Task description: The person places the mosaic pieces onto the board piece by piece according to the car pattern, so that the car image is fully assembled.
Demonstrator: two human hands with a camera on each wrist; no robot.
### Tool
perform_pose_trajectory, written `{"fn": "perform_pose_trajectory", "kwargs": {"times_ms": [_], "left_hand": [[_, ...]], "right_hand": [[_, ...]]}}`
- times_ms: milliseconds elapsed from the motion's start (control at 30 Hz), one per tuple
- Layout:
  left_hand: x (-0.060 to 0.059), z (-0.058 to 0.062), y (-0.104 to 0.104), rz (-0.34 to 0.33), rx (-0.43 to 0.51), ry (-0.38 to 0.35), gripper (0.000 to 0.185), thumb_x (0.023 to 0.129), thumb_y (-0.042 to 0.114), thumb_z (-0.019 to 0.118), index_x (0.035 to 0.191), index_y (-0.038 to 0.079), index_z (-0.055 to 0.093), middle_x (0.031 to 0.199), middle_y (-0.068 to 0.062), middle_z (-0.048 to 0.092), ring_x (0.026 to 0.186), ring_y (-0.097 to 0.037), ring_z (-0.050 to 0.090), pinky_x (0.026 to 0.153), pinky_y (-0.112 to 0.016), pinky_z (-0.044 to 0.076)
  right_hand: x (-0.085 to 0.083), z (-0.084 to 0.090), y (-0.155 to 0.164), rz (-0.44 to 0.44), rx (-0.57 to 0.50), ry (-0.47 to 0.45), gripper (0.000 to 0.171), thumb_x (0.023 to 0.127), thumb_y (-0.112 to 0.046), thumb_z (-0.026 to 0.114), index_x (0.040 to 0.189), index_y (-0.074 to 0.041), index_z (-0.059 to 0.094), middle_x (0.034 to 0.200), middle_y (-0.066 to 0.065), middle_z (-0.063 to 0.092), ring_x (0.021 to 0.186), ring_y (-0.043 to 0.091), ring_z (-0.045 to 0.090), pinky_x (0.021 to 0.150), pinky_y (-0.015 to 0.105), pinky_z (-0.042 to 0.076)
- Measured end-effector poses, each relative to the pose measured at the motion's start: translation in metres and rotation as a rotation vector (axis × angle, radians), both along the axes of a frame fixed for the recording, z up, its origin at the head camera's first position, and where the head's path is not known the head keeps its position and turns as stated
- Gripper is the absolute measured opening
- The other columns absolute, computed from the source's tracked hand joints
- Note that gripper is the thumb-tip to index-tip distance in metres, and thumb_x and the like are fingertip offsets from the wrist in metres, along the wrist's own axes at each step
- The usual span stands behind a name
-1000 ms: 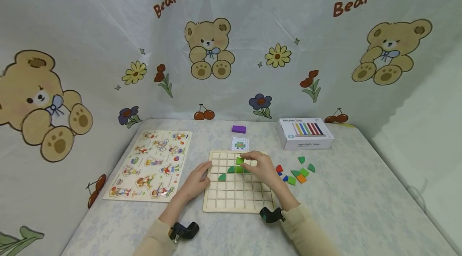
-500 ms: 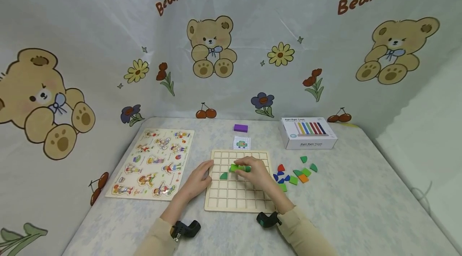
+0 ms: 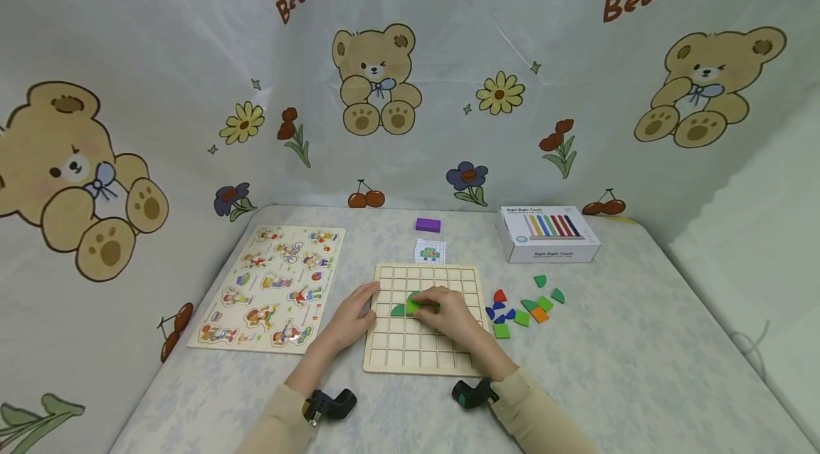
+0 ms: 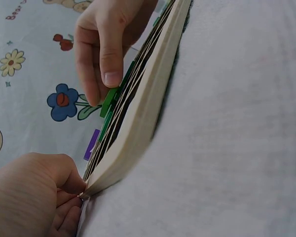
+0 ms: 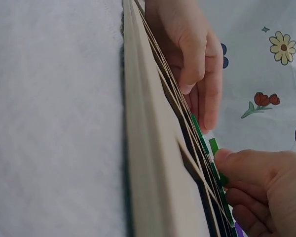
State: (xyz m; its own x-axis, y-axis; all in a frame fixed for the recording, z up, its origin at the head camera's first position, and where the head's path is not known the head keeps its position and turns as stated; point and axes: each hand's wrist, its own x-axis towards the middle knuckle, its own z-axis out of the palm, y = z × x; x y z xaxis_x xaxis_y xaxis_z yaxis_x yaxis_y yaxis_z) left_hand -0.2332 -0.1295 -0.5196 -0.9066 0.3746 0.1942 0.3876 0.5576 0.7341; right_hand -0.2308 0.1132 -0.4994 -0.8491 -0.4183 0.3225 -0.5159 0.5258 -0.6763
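While the wooden grid board (image 3: 419, 340) lay flat near the front edge of the table (image 3: 628, 368), both hands worked on it from the near side, forearms coming in over the table's front edge with a black wrist camera strapped on each. The left hand (image 3: 351, 319) rested against the board's left rim, fingers loosely curled over the edge and thumb toward the grid; judged as a brace so the board would not slide under pressure from the other side. The right hand (image 3: 448, 312) sat over the third row of cells, fingertips curled down and pinching a light green tile (image 3: 413, 306), which was in or just above a cell, touching the dark green quarter-round piece (image 3: 398, 310) on its left. In the right wrist view the tile (image 5: 213, 147) stood slightly proud of the grid, so probably not fully seated. Loose pieces (image 3: 522, 308) in green, blue, red and orange lay scattered just right of the board, within reach of the right hand, likely kept there as the supply. Just beyond the board lay a small pattern card (image 3: 429, 252), facing the person, probably as the reference. Farther back sat a purple block (image 3: 428, 225), and to the right a white box (image 3: 549, 233). A character puzzle board (image 3: 272, 289) lay apart on the left, untouched. Bear-print cloth (image 3: 384, 84) hung behind.
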Motion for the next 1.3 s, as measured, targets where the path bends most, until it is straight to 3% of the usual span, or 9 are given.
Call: {"fn": "perform_pose_trajectory", "kwargs": {"times_ms": [400, 600, 1300], "left_hand": [[0.0004, 0.0003, 0.0008, 0.003, -0.013, 0.010, 0.057, 0.087, 0.000, 0.052, 0.142, -0.005, 0.038, 0.144, -0.019, 0.038, 0.134, -0.032, 0.032, 0.107, -0.045, 0.029], [0.0014, 0.0010, 0.0010, 0.003, 0.001, 0.001, 0.057, 0.087, 0.000, 0.052, 0.142, -0.005, 0.038, 0.144, -0.018, 0.038, 0.134, -0.032, 0.032, 0.107, -0.044, 0.029], [0.0007, 0.0013, 0.0011, 0.007, 0.000, -0.005, 0.057, 0.087, 0.000, 0.052, 0.142, -0.004, 0.037, 0.144, -0.018, 0.037, 0.134, -0.032, 0.031, 0.107, -0.045, 0.029]], "right_hand": [[-0.0002, -0.0022, 0.0017, 0.049, 0.154, 0.163, 0.027, 0.081, -0.016, 0.075, 0.108, -0.010, 0.072, 0.102, 0.000, 0.067, 0.097, 0.014, 0.059, 0.081, 0.027, 0.050], [-0.0008, -0.0032, 0.0027, 0.075, 0.158, 0.216, 0.028, 0.080, -0.016, 0.076, 0.106, -0.009, 0.072, 0.101, 0.000, 0.067, 0.094, 0.013, 0.058, 0.078, 0.027, 0.051], [-0.0021, -0.0041, 0.0015, 0.090, 0.115, 0.211, 0.024, 0.080, -0.008, 0.074, 0.104, -0.007, 0.073, 0.099, 0.001, 0.069, 0.092, 0.013, 0.060, 0.075, 0.026, 0.052]]}}
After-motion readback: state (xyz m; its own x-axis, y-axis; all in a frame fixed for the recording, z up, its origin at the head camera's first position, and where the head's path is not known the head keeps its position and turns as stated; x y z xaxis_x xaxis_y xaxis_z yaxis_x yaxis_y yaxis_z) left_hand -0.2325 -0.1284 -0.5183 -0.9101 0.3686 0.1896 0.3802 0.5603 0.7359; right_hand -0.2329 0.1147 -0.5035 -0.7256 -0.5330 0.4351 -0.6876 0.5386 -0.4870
